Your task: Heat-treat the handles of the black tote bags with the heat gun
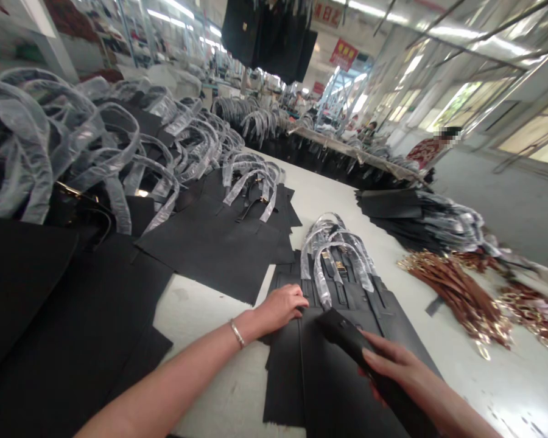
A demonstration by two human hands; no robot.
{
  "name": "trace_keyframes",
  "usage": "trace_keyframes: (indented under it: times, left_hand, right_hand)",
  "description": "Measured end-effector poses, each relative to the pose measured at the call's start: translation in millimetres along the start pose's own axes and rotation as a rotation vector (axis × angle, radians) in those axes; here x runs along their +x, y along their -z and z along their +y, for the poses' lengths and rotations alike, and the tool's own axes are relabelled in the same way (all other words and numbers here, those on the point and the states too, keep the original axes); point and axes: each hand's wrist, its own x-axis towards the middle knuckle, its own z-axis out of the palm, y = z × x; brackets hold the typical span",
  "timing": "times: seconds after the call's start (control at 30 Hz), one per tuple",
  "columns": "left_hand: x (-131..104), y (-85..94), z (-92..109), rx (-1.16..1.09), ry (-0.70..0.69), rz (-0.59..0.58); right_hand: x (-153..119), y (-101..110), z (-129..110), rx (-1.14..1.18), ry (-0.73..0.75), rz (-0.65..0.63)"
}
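My right hand (pixel 393 359) is closed around a long, flat black leather strip (pixel 347 334) with a small round spot, perhaps a snap, near its far end. That end hangs over a stack of black bag panels (pixel 329 377). Across from it my left hand (pixel 281 307), with a bracelet on its wrist, has its fingers curled at the left edge of the top panel; the fingertips are partly hidden. Just beyond both hands, plastic-wrapped handles (pixel 322 277) arch up from the panels, with gold buckles (pixel 340 266) between them.
More black panels (pixel 214 243) with wrapped handles lie left on the white table (pixel 201 316). Brown straps with gold clasps (pixel 456 298) and another black stack (pixel 393 210) lie right. Black bags (pixel 269 36) hang overhead. A person (pixel 427 149) is at the far right.
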Motion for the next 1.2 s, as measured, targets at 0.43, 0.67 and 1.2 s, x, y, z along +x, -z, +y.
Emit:
trace_keyframes:
  times: [0.43,0.67,1.2]
  left_hand:
    - [35,6.9,-35,-0.167,-0.118,-0.317]
    - [4,11.2,-15,-0.275,0.382,0.126]
    - [-67,-21.5,71,0.140,-0.204,-0.106]
  right_hand:
    - [14,-20,6,-0.038,0.066,-0.137]
    - [14,-20,3,-0.084,0.075,-0.150]
    - [44,-41,-28,-0.128,0.125,-0.224]
